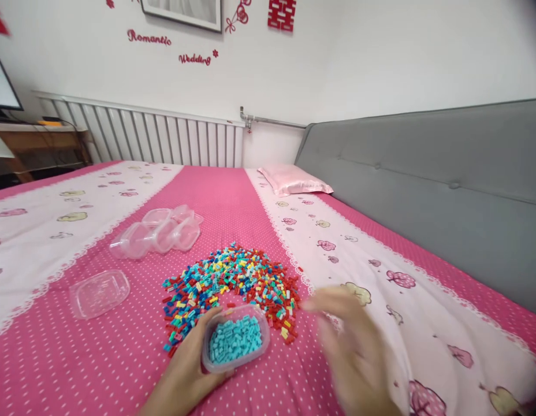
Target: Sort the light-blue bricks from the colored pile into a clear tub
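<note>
My left hand (188, 364) is wrapped round the side of a clear plastic container (264, 341). Inside it lies a heap of light-blue toy bricks (235, 341). To the right of the container, my right hand (354, 346) hangs over the bed, blurred by motion. Its fingers look apart, and I see nothing in them. Just beyond the container spreads a large pile of small mixed toy bricks (233, 268) in red, blue, yellow, green and other colours. The pile's right edge comes close to my right fingertips.
A flat clear lid (101, 293) lies to the left on the pink bedspread (216, 190). Several clear containers (162, 234) are bunched behind it. Farther back are a pink pillow (294, 180), a grey headboard (424, 156) on the right and a white radiator (164, 136).
</note>
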Tool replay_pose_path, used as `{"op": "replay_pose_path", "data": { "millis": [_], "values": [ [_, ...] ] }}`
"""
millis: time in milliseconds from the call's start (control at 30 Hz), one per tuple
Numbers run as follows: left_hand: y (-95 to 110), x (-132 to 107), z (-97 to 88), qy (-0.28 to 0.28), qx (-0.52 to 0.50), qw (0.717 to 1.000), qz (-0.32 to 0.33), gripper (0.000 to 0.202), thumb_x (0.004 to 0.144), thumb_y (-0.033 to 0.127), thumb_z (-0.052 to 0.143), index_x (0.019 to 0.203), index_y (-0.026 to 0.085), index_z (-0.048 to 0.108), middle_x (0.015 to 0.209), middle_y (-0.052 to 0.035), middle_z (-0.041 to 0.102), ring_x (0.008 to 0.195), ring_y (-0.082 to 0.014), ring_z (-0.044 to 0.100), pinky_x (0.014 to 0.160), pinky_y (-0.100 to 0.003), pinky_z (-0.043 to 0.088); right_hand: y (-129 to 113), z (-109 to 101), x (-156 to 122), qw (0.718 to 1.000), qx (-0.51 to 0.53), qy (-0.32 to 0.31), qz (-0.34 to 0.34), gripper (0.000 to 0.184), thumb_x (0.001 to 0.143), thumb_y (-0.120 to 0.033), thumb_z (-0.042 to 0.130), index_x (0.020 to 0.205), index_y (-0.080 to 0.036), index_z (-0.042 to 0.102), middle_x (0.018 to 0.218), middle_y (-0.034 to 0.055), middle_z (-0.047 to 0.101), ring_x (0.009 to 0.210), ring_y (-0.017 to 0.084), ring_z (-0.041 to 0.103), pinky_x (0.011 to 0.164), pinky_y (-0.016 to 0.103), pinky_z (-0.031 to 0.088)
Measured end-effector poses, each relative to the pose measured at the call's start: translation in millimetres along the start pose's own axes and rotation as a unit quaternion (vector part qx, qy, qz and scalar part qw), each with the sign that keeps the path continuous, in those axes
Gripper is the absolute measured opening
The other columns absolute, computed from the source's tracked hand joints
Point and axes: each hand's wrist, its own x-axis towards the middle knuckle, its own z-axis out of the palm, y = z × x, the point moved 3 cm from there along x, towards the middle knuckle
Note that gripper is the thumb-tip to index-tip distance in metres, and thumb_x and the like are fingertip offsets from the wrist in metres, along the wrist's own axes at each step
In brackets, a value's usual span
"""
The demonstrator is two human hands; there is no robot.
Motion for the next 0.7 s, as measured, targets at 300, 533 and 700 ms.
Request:
{"op": "replay_pose_path", "data": {
  "millis": [300,533,700],
  "values": [
    [8.2,-7.0,-2.0,-0.045,0.088,0.995,0.035,0.092,0.074,0.047,0.080,0.147,0.031,0.026,0.139,-0.0116,0.053,0.123,-0.0321,0.058,0.101,-0.043,0.053,106.0,77.5,-40.3,0.991,-0.047,-0.062,0.111,0.025,0.097,-0.024,0.045,0.110,-0.024,0.066,0.106,0.0067,0.056,0.104,0.025,0.051,0.092,0.044,0.043],
    [14.4,-4.4,1.1,-0.036,0.116,0.992,0.026,0.083,0.080,0.038,0.075,0.146,0.030,0.026,0.139,-0.0112,0.053,0.123,-0.0310,0.058,0.101,-0.043,0.052,104.5,84.1,-47.6,0.985,-0.094,-0.115,0.089,0.031,0.098,-0.025,0.046,0.126,-0.026,0.061,0.120,0.0055,0.059,0.115,0.026,0.045,0.101,0.047,0.038],
    [14.4,-4.4,2.5,-0.028,0.108,0.994,0.010,0.079,0.081,0.040,0.074,0.143,0.031,0.026,0.138,-0.0112,0.052,0.124,-0.0307,0.056,0.101,-0.046,0.051,109.3,84.3,-50.1,0.984,-0.099,-0.113,0.096,0.030,0.099,-0.027,0.045,0.122,-0.024,0.065,0.116,0.0059,0.064,0.111,0.026,0.047,0.098,0.046,0.039]
  ]
}}
